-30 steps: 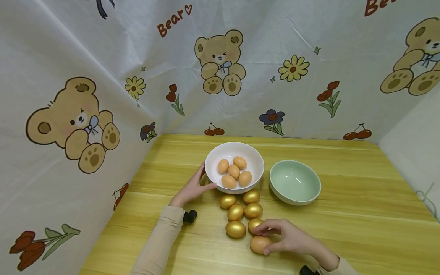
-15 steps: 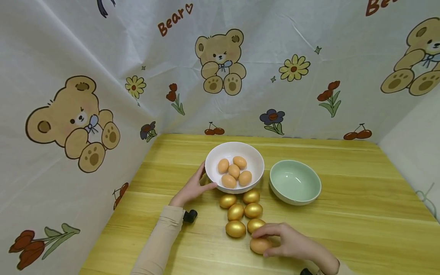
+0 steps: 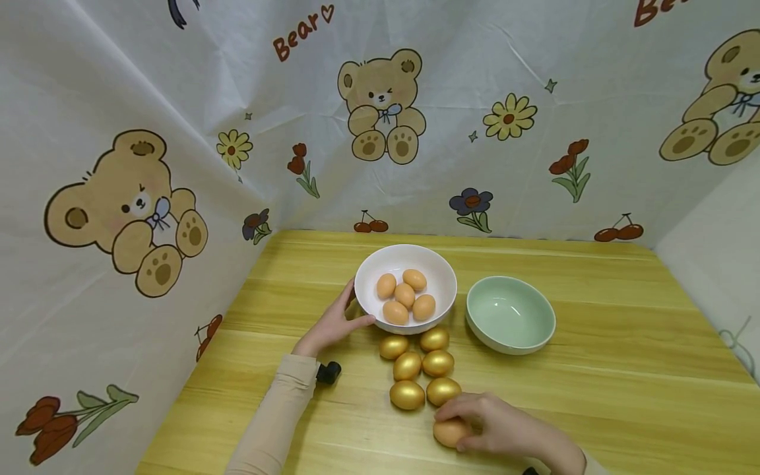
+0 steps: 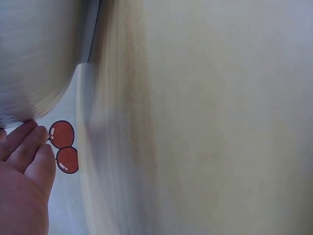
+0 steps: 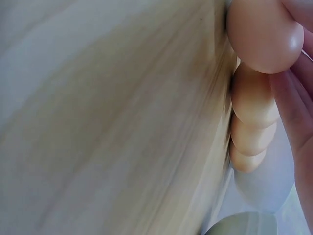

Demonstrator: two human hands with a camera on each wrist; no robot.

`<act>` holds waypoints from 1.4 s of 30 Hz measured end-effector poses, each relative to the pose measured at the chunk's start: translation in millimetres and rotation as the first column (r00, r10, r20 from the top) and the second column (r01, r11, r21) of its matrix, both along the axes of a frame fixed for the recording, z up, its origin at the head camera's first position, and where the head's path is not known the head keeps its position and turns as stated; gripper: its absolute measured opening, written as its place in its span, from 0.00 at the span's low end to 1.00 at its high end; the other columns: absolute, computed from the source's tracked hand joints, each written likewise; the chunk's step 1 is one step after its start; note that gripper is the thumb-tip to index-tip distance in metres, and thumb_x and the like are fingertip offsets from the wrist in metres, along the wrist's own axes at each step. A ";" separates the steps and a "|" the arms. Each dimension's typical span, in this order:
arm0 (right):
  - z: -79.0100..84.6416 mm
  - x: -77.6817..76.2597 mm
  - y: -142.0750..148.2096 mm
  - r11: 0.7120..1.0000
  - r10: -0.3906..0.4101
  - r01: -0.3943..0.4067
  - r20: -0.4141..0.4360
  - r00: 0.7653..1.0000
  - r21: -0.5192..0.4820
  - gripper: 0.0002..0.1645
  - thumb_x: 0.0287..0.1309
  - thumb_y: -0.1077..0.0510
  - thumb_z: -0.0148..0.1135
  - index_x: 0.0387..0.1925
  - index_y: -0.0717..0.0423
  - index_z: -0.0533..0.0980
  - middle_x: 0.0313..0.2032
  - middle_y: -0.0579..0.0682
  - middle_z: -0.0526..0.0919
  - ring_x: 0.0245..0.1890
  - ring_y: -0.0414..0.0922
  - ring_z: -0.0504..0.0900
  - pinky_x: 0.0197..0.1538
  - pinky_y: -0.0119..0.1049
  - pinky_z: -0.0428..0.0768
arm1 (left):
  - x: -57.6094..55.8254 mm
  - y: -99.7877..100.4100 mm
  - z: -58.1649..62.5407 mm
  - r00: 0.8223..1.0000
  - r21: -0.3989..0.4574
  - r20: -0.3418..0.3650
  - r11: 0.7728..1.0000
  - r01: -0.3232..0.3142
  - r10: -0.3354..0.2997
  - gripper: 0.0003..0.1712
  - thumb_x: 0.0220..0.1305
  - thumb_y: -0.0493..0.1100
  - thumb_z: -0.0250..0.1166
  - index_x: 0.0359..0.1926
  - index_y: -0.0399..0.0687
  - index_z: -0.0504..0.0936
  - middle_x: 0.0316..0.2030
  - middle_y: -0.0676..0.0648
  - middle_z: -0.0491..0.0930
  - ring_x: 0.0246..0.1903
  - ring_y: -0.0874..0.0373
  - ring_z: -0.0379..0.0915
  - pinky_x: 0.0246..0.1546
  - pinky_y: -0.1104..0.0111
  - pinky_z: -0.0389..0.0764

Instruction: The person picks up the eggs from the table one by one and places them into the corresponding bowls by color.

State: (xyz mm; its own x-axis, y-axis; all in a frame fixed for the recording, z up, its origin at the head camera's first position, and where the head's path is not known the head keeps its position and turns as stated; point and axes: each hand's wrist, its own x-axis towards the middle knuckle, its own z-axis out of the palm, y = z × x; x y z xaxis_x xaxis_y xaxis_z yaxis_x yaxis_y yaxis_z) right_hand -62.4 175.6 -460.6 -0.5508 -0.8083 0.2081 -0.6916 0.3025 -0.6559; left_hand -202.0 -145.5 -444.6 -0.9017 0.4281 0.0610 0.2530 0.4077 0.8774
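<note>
Pinching the brown egg (image 3: 448, 434) between thumb and fingertips, its long axis seemingly crosswise, the right hand (image 3: 501, 425) has the white bowl (image 3: 442, 284) ahead-left, the left hand (image 3: 332, 328) against it, thumb and fingers apart.

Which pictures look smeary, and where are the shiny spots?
Head view: mostly sharp, glints on the golden eggs and inside the green bowl; left wrist view: table smeary, printed cherries crisper; right wrist view: table soft too, a small shiny spot on the held brown egg.
</note>
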 end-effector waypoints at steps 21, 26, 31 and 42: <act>3.0 -2.5 3.0 0.998 0.053 -0.052 0.042 0.998 -0.019 0.24 0.48 0.63 0.69 0.50 0.51 0.77 0.47 0.43 0.79 0.47 0.38 0.76 0.46 0.33 0.76 | -11.4 -1.7 -28.3 0.999 -0.012 -0.011 0.999 -0.049 0.048 0.55 0.54 0.54 0.69 0.73 0.63 0.41 0.70 0.56 0.46 0.66 0.53 0.47 0.63 0.57 0.54; 13.4 -5.5 6.9 0.998 0.019 -0.012 0.121 0.992 -0.055 0.23 0.49 0.63 0.68 0.51 0.52 0.77 0.48 0.45 0.80 0.49 0.41 0.76 0.50 0.35 0.75 | -6.5 -0.5 -19.9 0.999 0.003 -0.018 1.000 -0.030 0.030 0.54 0.56 0.49 0.68 0.73 0.56 0.41 0.70 0.50 0.45 0.66 0.48 0.46 0.63 0.52 0.54; 25.3 -17.2 11.9 0.994 0.023 -0.006 0.154 0.988 -0.106 0.22 0.54 0.60 0.66 0.52 0.55 0.76 0.49 0.48 0.80 0.50 0.42 0.76 0.50 0.35 0.75 | -3.3 0.2 -11.2 1.000 0.014 -0.005 1.000 -0.018 0.018 0.54 0.57 0.48 0.68 0.73 0.53 0.40 0.70 0.48 0.45 0.66 0.47 0.46 0.63 0.52 0.53; 67.3 -64.2 10.0 0.975 -0.045 0.059 0.070 0.997 -0.212 0.23 0.52 0.63 0.67 0.52 0.59 0.76 0.49 0.52 0.79 0.50 0.45 0.76 0.49 0.38 0.76 | -5.2 -0.7 -12.5 0.999 0.016 -0.018 1.000 -0.027 0.027 0.54 0.56 0.49 0.68 0.73 0.53 0.41 0.70 0.47 0.47 0.66 0.49 0.47 0.63 0.54 0.52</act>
